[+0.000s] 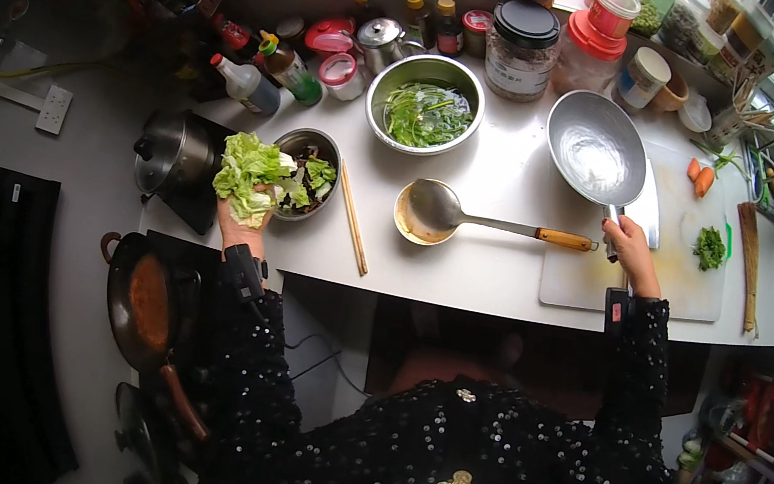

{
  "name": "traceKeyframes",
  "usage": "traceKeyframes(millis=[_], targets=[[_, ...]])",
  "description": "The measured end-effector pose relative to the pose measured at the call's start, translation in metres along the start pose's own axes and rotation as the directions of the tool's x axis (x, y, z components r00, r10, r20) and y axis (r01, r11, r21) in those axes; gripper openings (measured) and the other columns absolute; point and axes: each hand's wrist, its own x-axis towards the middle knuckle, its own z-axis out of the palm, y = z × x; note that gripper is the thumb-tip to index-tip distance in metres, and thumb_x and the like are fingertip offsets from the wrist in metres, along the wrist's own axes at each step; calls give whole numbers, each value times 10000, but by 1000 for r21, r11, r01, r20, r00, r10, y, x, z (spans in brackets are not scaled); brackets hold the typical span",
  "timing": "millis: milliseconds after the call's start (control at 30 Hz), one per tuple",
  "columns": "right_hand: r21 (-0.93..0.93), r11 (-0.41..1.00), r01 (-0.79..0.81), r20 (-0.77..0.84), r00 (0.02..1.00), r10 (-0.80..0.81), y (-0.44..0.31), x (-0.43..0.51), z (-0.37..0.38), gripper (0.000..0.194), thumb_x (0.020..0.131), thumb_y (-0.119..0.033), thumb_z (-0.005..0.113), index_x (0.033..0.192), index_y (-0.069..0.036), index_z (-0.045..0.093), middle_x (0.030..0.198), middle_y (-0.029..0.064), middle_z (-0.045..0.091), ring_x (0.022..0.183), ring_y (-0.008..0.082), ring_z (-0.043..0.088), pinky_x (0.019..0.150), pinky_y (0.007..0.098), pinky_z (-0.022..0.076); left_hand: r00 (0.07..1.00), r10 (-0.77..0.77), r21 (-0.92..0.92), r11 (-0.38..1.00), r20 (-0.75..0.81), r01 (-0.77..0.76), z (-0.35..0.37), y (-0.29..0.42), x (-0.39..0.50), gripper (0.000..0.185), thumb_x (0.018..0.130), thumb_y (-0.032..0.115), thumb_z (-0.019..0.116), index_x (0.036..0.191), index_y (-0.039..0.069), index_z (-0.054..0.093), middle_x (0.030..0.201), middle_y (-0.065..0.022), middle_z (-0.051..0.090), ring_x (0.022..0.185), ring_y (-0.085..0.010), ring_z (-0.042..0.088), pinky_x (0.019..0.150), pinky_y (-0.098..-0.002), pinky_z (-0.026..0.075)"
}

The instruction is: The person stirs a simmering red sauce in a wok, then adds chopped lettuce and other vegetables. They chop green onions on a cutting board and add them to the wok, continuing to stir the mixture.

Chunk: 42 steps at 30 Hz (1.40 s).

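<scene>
My left hand [241, 228] holds a bunch of pale green leafy cabbage [252, 173] at the left rim of a steel bowl [287, 140]. Torn leaves [320, 174] and dark pieces lie inside that bowl. In my right hand [634, 252] is the short handle of a metal scoop [597, 145], tilted so its shiny inside faces me. It hangs over the left edge of a white cutting board [580, 292] and partly hides a cleaver blade [653, 208]. Between my hands, a long-handled wok spatula [437, 204] rests across a small bowl [405, 224] with brownish residue.
Greens soak in a larger steel bowl [371, 112]. Chopsticks [354, 219] lie beside the leaf bowl. Carrot pieces [703, 181] and chopped greens [710, 248] sit on the board. A pot [177, 152] and a wok of red sauce [150, 299] are left. Jars [522, 51] line the back.
</scene>
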Motion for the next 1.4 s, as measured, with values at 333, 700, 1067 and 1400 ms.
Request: traceKeyframes(millis=[333,700,1067,1400], targets=[[157,987,-17,87,996,3,-132,-17,61,171,862,-189,542,914,-28,575,624,-10,477,468,73,453,400,244,340,984,171,276,949,-40,-154,6,-3,-8,535,889,378,577,1332,96,477,1237,-94,575,1053,-252,607,730,-414,598],[-11,999,35,-23,999,-35,-168,-15,136,327,839,-218,555,1032,38,620,646,35,548,503,91,503,464,264,432,995,-51,58,997,86,46,-30,18,34,534,868,349,580,1306,60,480,1137,-124,595,1041,-301,605,727,-451,607],[-796,567,212,-233,757,-610,-173,9,184,380,859,-141,533,1237,-113,520,916,166,642,813,377,630,703,478,502,998,46,154,987,-49,-38,-32,15,29,522,851,317,589,1270,21,494,1074,-116,616,973,-290,632,788,-421,587],[-768,544,338,-229,648,-726,-179,0,184,536,814,-60,571,1322,-220,514,945,101,617,804,327,620,619,396,504,995,-37,-58,997,97,43,-6,16,33,451,886,342,576,1203,22,550,1031,-152,635,770,-280,642,781,-442,557]])
